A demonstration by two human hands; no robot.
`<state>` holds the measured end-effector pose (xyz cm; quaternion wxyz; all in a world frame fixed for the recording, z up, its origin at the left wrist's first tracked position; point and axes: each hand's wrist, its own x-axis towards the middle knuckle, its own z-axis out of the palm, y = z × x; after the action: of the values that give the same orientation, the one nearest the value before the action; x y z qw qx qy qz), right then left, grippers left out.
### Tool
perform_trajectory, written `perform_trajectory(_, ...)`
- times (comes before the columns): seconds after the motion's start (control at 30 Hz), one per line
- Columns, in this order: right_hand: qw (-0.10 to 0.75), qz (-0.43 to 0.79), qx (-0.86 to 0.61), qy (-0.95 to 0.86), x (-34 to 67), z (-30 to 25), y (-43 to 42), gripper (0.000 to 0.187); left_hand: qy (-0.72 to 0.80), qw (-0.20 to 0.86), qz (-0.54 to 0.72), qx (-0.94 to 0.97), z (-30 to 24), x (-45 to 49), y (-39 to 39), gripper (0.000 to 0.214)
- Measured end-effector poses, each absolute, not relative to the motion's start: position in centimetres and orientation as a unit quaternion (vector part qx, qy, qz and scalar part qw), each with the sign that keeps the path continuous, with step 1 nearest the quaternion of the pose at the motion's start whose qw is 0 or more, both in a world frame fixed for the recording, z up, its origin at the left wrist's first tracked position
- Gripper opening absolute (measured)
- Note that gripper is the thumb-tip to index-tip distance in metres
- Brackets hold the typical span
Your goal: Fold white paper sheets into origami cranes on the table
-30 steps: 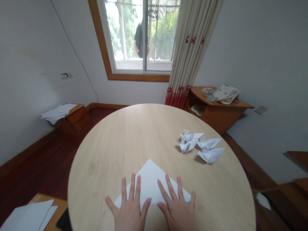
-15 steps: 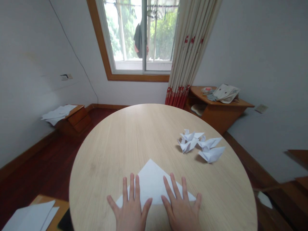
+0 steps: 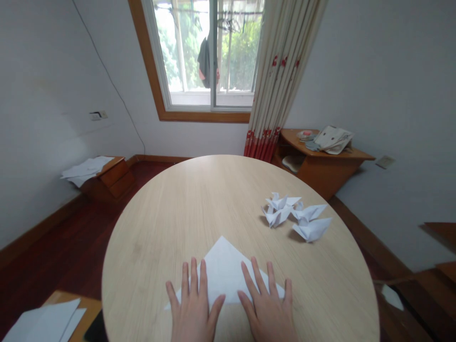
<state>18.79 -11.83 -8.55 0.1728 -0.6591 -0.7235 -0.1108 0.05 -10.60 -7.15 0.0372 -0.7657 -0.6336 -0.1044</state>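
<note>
A white sheet of paper point(image 3: 223, 273), folded into a triangle, lies on the round wooden table point(image 3: 160, 228) with its point facing away from me. My left hand point(image 3: 195, 304) rests flat across its left part, fingers spread and open. Flat on the right part is my right hand point(image 3: 267, 301), also open with its fingers apart. The paper's straight near edge shows between my thumbs. Its right corner is covered by my right hand; a bit of the left corner sticks out past my left hand.
Several folded white paper birds point(image 3: 280, 209) stand at the table's right side. White sheets point(image 3: 42, 320) lie on a surface at lower left, and more papers point(image 3: 87, 168) on a small cabinet. A corner desk point(image 3: 327, 156) holds a cloth bag point(image 3: 334, 139) beside the curtain point(image 3: 276, 85).
The outer fingers of both hands have drawn in a little toward the other fingers. The paper stays in place under the hands; the view has shifted very slightly.
</note>
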Motion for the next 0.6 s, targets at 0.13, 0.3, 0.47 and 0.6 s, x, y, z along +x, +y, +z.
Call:
perform_trajectory(0.13,0.171,-0.14,-0.647,-0.729,18.78,-8.49,-11.83,0.049,-0.617,0.036,-0.133,-0.775,-7.39,-0.17,-10.42,0.059)
perform_trajectory(0.3,0.155,-0.154,-0.653,-0.726,18.7,-8.55,-11.8,0.051,-0.592,0.045,-0.175,-0.785,-7.7,-0.59,-10.33,0.06)
perform_trajectory(0.47,0.142,-0.15,-0.657,-0.725,18.68,-8.55,-11.75,0.052,-0.572,0.043,-0.22,-0.789,-7.74,-0.79,-10.22,0.068)
perform_trajectory(0.6,0.135,-0.146,-0.66,-0.724,18.63,-8.44,-11.73,0.054,-0.579,0.029,-0.28,-0.765,-7.57,-0.58,-10.11,0.073)
